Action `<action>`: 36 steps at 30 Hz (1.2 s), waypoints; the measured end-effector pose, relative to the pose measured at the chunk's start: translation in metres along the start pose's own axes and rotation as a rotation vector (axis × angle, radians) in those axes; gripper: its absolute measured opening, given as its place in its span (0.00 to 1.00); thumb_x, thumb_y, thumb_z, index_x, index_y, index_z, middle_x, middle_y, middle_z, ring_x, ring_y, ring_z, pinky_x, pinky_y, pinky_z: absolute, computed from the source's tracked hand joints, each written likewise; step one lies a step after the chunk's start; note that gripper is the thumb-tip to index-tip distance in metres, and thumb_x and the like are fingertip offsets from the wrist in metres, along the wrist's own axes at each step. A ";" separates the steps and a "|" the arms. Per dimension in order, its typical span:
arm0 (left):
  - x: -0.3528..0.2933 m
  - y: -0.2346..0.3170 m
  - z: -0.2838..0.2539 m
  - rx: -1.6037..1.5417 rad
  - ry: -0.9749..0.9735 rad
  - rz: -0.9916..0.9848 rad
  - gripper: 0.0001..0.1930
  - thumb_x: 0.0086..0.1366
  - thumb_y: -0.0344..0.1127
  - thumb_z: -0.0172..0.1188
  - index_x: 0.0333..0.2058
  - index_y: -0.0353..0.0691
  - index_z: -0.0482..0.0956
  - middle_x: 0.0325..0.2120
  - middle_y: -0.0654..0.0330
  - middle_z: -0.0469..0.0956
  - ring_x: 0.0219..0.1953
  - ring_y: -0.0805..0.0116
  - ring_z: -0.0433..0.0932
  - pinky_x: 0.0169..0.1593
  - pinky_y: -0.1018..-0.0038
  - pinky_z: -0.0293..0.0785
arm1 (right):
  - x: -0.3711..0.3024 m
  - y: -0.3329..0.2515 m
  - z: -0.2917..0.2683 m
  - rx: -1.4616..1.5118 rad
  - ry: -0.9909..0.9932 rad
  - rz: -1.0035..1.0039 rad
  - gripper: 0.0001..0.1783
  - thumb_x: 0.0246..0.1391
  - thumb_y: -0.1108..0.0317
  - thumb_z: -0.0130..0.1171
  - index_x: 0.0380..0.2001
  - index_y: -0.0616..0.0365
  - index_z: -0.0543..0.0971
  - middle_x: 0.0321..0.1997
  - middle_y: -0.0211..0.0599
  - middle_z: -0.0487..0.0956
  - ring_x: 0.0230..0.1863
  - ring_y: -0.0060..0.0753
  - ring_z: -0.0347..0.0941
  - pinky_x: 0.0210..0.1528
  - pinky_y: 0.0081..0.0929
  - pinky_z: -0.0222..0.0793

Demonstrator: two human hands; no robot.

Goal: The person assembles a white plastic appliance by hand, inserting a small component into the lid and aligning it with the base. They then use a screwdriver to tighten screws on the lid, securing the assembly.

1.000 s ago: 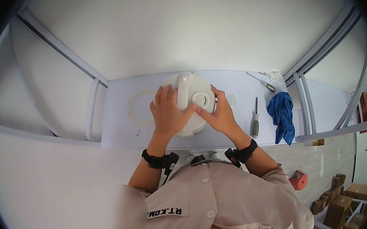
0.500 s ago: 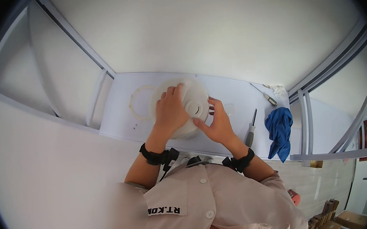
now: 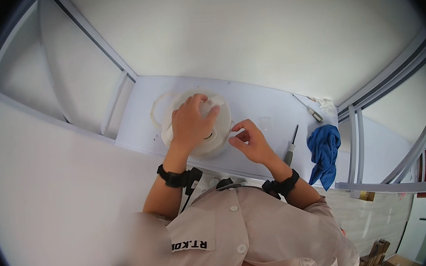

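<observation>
A round white appliance with a raised middle part stands on the white table, and its make-up is partly hidden by my hands. My left hand rests over its top with fingers and thumb spread, the thumb beside a raised white piece. At the right rim of the appliance is my right hand, fingers bent, with a gap between thumb and forefinger; I see nothing held there. A pale ring lies on the table, partly behind the appliance on the left.
To the right lie a screwdriver with a grey handle, another screwdriver, a blue cloth and crumpled white material. A small clear piece sits right of the appliance. Grey frame posts border the table.
The appliance has shifted slightly left in view. My left hand has moved left and its thumb has spread; my right hand has come off the middle part to the rim, its fingers more curled.
</observation>
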State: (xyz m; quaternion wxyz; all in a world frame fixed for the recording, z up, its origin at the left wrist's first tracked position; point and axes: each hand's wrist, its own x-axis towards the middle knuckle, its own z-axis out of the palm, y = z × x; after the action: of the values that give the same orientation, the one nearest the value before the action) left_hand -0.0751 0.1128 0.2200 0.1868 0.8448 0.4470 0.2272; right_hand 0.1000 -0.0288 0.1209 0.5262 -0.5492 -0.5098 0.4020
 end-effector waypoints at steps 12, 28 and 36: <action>0.022 0.018 0.009 0.198 -0.061 -0.384 0.31 0.66 0.68 0.60 0.44 0.44 0.90 0.36 0.51 0.90 0.44 0.49 0.89 0.48 0.58 0.82 | -0.003 0.004 -0.004 0.067 0.001 0.059 0.28 0.66 0.59 0.73 0.60 0.59 0.73 0.51 0.37 0.77 0.36 0.23 0.79 0.41 0.27 0.77; 0.011 0.026 0.007 0.205 -0.301 0.050 0.28 0.61 0.63 0.67 0.30 0.39 0.90 0.22 0.53 0.85 0.30 0.52 0.84 0.53 0.59 0.70 | -0.002 0.031 -0.020 0.354 0.155 0.086 0.31 0.74 0.61 0.59 0.72 0.57 0.59 0.48 0.35 0.74 0.38 0.23 0.75 0.45 0.26 0.74; 0.012 0.023 0.013 0.233 -0.278 0.015 0.30 0.62 0.65 0.65 0.28 0.37 0.90 0.19 0.53 0.83 0.28 0.51 0.83 0.49 0.59 0.70 | -0.004 0.033 -0.026 0.366 0.248 0.129 0.28 0.80 0.52 0.47 0.71 0.58 0.61 0.47 0.37 0.76 0.37 0.25 0.75 0.45 0.26 0.73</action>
State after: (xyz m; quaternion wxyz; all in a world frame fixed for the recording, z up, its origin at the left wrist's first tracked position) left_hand -0.0470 0.1095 0.2240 0.1462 0.8873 0.4337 0.0563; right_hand 0.1298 -0.0343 0.0908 0.6488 -0.5214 -0.3236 0.4500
